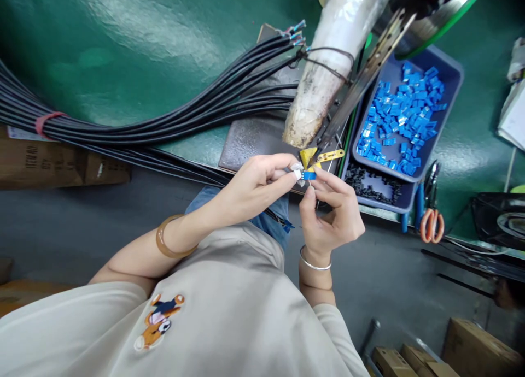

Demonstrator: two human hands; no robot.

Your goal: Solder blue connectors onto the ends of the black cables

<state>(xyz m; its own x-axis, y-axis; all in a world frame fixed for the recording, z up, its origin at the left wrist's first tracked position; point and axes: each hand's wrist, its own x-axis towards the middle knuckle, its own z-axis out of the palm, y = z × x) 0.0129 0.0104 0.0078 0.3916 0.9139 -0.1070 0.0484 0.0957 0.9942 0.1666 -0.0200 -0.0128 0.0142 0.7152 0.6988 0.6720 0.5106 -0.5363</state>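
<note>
A small blue connector (pixel 309 176) is pinched by the thumb and fingers of my left hand (pixel 262 183), whose fingertips are wrapped in white tape. My right hand (pixel 334 207) is closed beside it, the index fingertip touching the connector's right end. A thin pale wire (pixel 310 185) shows between the connector and the right thumb; the fingers partly hide it. Just beyond my fingertips is a yellow fixture piece (pixel 330 155) at the end of a perforated metal bar (pixel 365 76). A black cable end with a blue connector (pixel 287 224) hangs below, over my lap.
A bundle of black cables (pixel 164 131) with bared coloured ends crosses the green table (pixel 135 33). On the right, a bin (pixel 453 76) of blue connectors overlaps a bin (pixel 404 201) of small black parts. Orange-handled scissors (pixel 432 225) hang at the table edge. A wrapped post (pixel 332 65) overhangs the work.
</note>
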